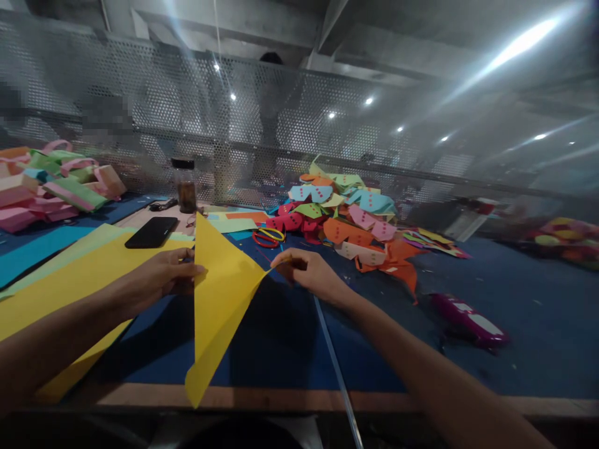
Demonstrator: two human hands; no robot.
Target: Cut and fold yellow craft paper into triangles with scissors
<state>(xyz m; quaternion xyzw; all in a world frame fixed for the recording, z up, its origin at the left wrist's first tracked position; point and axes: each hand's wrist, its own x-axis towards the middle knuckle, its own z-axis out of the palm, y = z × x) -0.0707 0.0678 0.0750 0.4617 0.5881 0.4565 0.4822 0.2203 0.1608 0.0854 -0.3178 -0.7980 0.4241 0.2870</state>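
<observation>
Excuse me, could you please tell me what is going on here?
A person's left hand holds one edge of a bent yellow paper sheet while the right hand pinches a corner of it, above a blue-topped table. More yellow paper lies to the left, partly hidden by the left forearm. A black phone lies beyond the left hand, and a heap of colourful cut-paper pieces sits beyond the right.

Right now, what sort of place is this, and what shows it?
Most likely a paper-craft workspace: the left hand and right hand hold a yellow sheet, a heap of cut paper shapes lies on the blue worktop, and large coloured sheets lie to the left.
</observation>
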